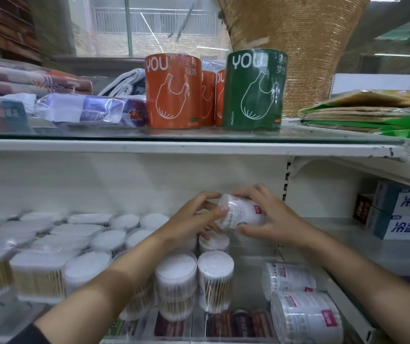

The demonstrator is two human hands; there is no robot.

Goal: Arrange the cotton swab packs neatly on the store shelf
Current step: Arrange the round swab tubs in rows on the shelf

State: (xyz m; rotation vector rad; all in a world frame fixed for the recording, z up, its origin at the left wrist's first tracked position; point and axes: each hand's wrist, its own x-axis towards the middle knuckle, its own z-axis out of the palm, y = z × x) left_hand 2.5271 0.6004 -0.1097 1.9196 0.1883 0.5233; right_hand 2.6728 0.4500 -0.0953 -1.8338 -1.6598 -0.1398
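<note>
Both the left hand (194,217) and the right hand (270,217) are gripping a tilted round cotton swab pack (242,213) above the upright packs (194,279) standing on the shelf (253,274).

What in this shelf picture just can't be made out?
- Head view: the held swab pack is motion-blurred, so its pink label is unreadable; left hand and right hand cover its sides.
- Packs behind the left forearm are hidden.
- The blue boxes are cut off by the right edge.
</note>
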